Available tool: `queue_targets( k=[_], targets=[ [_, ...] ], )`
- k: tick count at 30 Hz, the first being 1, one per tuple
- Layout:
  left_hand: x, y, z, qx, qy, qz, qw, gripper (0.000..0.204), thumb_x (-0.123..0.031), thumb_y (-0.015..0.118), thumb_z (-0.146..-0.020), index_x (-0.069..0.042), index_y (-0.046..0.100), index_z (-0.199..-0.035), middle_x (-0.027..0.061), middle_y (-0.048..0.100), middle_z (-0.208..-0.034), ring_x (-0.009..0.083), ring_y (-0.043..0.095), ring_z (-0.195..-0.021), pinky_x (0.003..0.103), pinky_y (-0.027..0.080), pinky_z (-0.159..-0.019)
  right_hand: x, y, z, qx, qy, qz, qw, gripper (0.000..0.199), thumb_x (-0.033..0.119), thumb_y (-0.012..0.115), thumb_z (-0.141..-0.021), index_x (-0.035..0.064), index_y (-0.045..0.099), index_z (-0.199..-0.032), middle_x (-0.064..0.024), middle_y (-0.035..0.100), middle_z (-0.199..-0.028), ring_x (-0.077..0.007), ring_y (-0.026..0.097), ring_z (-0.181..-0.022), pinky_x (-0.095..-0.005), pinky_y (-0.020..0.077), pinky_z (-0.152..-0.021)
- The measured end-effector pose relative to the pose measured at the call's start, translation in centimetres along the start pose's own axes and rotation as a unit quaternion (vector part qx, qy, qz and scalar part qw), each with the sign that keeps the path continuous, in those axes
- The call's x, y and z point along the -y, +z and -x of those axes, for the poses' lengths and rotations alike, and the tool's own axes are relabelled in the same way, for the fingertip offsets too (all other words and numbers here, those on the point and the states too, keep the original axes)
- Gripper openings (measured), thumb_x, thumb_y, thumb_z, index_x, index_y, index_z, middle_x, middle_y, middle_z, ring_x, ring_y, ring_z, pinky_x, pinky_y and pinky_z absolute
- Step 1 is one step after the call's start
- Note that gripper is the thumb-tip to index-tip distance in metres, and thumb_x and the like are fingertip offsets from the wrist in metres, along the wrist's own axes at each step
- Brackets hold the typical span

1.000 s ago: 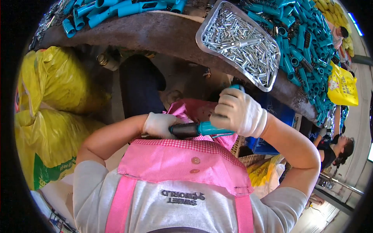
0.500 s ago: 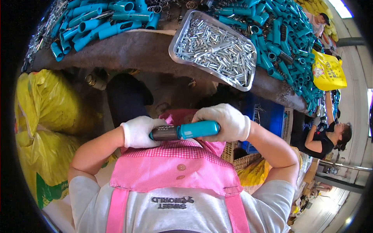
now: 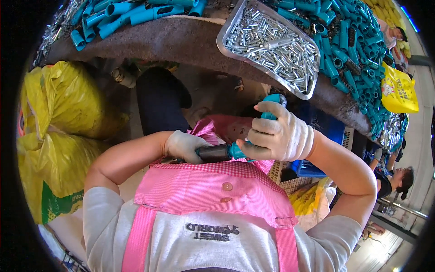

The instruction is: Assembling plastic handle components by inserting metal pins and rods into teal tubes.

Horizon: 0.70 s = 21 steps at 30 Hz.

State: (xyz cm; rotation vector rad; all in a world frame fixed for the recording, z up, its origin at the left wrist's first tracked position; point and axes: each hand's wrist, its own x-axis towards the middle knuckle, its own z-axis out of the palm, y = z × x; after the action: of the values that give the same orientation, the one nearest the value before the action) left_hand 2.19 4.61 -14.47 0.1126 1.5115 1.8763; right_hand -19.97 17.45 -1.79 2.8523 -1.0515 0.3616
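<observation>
My left hand (image 3: 186,146), in a white glove, is closed round a dark cylindrical handle (image 3: 214,153) held level in front of the pink apron. A short teal end (image 3: 237,151) shows at the handle's right side, by my right fingertips. In its curled, gloved fingers my right hand (image 3: 283,133) grips a teal tubular part (image 3: 274,100) that stands up past the index finger. My fingers hide its lower portion, so I cannot tell whether it joins the teal end. Ahead, a metal tray (image 3: 244,56) heaped with small silver pins rests at the bench edge.
Teal tubular housings (image 3: 351,50) lie piled right of the tray, with more housings (image 3: 122,18) at the left. Yellow sacks (image 3: 68,104) stand at my left. A blue crate (image 3: 333,129) is below the bench. A yellow bag (image 3: 398,90) and a co-worker (image 3: 396,179) are at the right.
The teal part lay level in line with the dark handle; now my right hand has lifted and turned, and a teal part points up and away. The view has shifted, too.
</observation>
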Motion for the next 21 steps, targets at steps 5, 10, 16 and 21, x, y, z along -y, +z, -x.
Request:
queue_targets(
  k=[5,10,16,21],
  targets=[
    [0.9,-0.1,-0.2,0.032,-0.023,0.019,0.999,0.031,-0.013,0.061,-0.075,-0.001,0.056,-0.104,0.0015,0.057,-0.087,0.0123,0.049,-0.081,0.028,0.042,-0.075,0.7,-0.1,-0.3,-0.002,-0.005,0.028,1.0,0.035,0.014,0.07,-0.062,0.0234,0.062,-0.094,0.0032,0.048,-0.08,-0.0135,0.047,-0.086,-0.0395,0.0463,-0.082],
    [0.8,0.1,-0.5,0.064,-0.023,0.034,0.997,0.035,-0.013,0.063,-0.074,-0.001,0.055,-0.106,0.0015,0.057,-0.087,0.012,0.049,-0.081,0.028,0.043,-0.076,0.7,-0.5,-0.3,0.006,-0.021,0.027,0.999,0.031,0.017,0.069,-0.063,0.0229,0.063,-0.093,0.0033,0.05,-0.082,-0.0142,0.048,-0.085,-0.0385,0.0446,-0.081],
    [-3.3,2.3,1.2,-0.237,-0.023,-0.254,0.937,0.042,-0.017,0.068,-0.068,-0.006,0.055,-0.106,0.0146,0.064,-0.089,0.0285,0.062,-0.081,0.038,0.048,-0.072,1.7,0.8,1.3,0.082,0.286,-0.308,0.904,0.031,0.012,0.07,-0.068,0.0138,0.064,-0.098,-0.0019,0.061,-0.083,-0.0225,0.057,-0.078,-0.0365,0.0468,-0.074],
    [-4.5,2.0,1.8,-0.498,0.011,-0.638,0.587,0.022,-0.017,0.051,-0.081,-0.015,0.055,-0.103,0.0037,0.055,-0.069,0.0205,0.058,-0.057,0.033,0.046,-0.048,3.0,2.0,1.8,-0.004,0.561,-0.781,0.276,0.032,0.026,0.06,-0.084,0.0057,0.057,-0.109,-0.0041,0.057,-0.07,-0.0152,0.053,-0.06,-0.0262,0.0458,-0.061]
  ],
)
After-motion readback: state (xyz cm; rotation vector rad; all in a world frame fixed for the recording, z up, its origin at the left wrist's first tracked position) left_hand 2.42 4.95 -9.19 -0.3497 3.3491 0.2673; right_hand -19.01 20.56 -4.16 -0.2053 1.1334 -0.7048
